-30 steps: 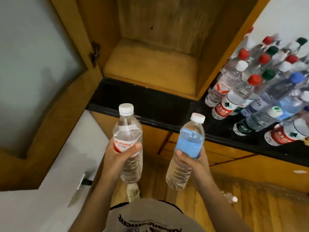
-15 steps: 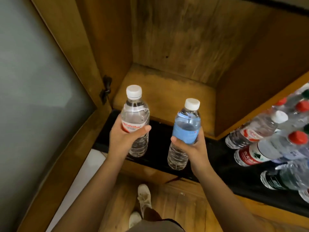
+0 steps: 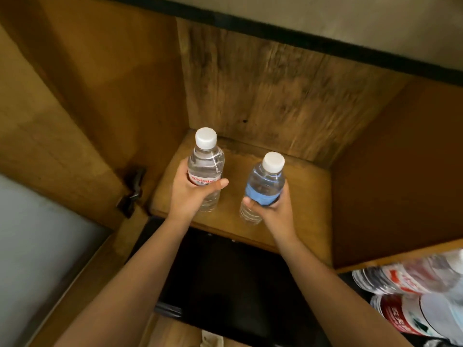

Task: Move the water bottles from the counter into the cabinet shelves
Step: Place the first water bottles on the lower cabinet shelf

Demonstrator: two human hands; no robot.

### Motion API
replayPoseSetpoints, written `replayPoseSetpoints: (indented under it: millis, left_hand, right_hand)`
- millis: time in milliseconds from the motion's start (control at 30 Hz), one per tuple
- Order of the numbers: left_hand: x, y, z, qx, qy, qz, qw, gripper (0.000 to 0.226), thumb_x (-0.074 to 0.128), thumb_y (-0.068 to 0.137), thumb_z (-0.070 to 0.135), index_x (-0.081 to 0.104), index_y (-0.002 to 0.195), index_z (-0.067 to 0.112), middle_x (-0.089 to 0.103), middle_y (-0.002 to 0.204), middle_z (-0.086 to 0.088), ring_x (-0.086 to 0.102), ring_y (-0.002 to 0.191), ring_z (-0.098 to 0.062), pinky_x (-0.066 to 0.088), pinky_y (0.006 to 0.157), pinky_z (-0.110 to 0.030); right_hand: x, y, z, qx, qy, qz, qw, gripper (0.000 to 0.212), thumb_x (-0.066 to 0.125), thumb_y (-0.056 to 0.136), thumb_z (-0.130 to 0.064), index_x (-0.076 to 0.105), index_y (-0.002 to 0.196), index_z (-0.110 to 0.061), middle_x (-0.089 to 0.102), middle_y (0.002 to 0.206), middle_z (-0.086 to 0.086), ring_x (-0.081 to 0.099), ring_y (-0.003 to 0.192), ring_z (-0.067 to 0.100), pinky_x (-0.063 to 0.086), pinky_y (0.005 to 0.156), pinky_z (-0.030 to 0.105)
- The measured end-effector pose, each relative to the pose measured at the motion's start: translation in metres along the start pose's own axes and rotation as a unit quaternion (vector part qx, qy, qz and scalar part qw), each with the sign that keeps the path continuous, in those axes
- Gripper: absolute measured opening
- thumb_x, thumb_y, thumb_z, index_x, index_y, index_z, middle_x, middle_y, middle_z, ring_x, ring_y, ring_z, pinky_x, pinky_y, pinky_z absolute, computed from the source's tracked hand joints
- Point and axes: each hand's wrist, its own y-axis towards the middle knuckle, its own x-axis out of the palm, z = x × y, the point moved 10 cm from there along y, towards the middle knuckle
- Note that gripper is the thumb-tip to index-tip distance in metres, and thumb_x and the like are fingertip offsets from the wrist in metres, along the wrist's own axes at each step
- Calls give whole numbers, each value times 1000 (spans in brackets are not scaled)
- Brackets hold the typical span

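My left hand [image 3: 191, 194] grips a clear water bottle with a red-and-white label and white cap [image 3: 206, 161], held upright over the left part of the wooden cabinet shelf [image 3: 308, 196]. My right hand [image 3: 275, 212] grips a second bottle with a blue label and white cap [image 3: 265, 186], upright over the middle of the same shelf. Whether either bottle's base touches the shelf I cannot tell. More water bottles [image 3: 411, 296] lie blurred on the counter at the lower right.
The black counter [image 3: 225, 279] runs in front of the shelf. The open cabinet door with a frosted pane [image 3: 37, 246] hangs at the left on a dark hinge [image 3: 132, 191]. The cabinet's wooden side walls and back panel [image 3: 263, 96] close in the shelf.
Both hands have carried their bottles up and forward from in front of the counter to over the cabinet shelf. The view has tilted up toward the cabinet.
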Motion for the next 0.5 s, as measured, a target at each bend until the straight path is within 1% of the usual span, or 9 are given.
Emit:
replayPoseSetpoints:
  millis: [100, 133, 200, 267, 333, 367, 433, 467, 500]
  left_hand:
    - [3, 6, -6, -1, 10, -10, 1000, 81, 86, 52, 26, 49, 123, 13, 63, 116, -3, 62, 105, -14, 51, 90, -34]
    - [4, 7, -9, -1, 14, -13, 1000, 85, 87, 51, 26, 48, 125, 12, 62, 117, -4, 61, 107, -16, 50, 93, -39]
    - [2, 9, -14, -3, 12, -14, 1000, 91, 90, 47, 28, 47, 126, 11, 61, 119, -6, 61, 108, -18, 49, 95, -41]
    - [1, 10, -18, -7, 8, -14, 1000, 92, 88, 46, 29, 46, 127, 11, 61, 119, -6, 61, 108, -18, 49, 95, -41]
    - [3, 9, -20, -8, 8, -20, 1000, 93, 90, 48, 27, 45, 129, 13, 61, 120, -3, 60, 110, -14, 49, 96, -39]
    - [3, 9, -22, -10, 9, -18, 1000, 91, 88, 50, 28, 45, 129, 15, 61, 121, 0, 59, 110, -11, 49, 95, -36]
    - [2, 6, -24, -15, 10, -8, 1000, 91, 85, 50, 33, 45, 130, 18, 60, 120, 7, 58, 109, -2, 50, 91, -24]
    - [1, 5, -25, -13, 13, -4, 1000, 92, 84, 49, 35, 44, 130, 19, 59, 120, 10, 57, 109, 1, 49, 88, -18]
    - [0, 3, -28, -11, 16, -1, 1000, 95, 85, 49, 34, 41, 132, 19, 57, 122, 11, 55, 112, 2, 48, 88, -15]
  right_hand:
    - [4, 7, 12, 11, 7, 11, 1000, 71, 80, 63, 1, 42, 116, -27, 56, 110, -12, 57, 101, -2, 48, 84, 11]
    - [4, 8, 16, 14, 12, 16, 1000, 72, 80, 63, 1, 41, 118, -24, 56, 111, -10, 56, 103, 2, 49, 86, 13]
    - [3, 8, 22, 18, 19, 24, 999, 74, 80, 63, 1, 41, 122, -22, 56, 114, -5, 56, 107, 9, 49, 89, 18]
    - [3, 6, 26, 21, 29, 28, 999, 76, 79, 63, -1, 40, 125, -19, 55, 118, 0, 55, 109, 13, 49, 89, 19]
    - [3, 5, 28, 24, 32, 28, 999, 77, 79, 63, -3, 39, 127, -18, 55, 120, 0, 55, 109, 10, 50, 88, 18]
    - [4, 5, 29, 26, 32, 26, 999, 76, 79, 63, -3, 40, 125, -21, 56, 118, -3, 56, 107, 4, 50, 86, 16]
    - [4, 5, 33, 33, 16, 20, 999, 74, 78, 63, 2, 41, 120, -28, 56, 114, -10, 57, 101, -6, 48, 82, 12]
    - [4, 5, 36, 38, 6, 18, 999, 74, 78, 63, 5, 42, 119, -26, 56, 113, -11, 57, 98, -9, 48, 81, 10]
    - [3, 3, 40, 43, -3, 16, 999, 74, 77, 62, 9, 42, 120, -23, 56, 111, -11, 57, 96, -11, 47, 80, 9]
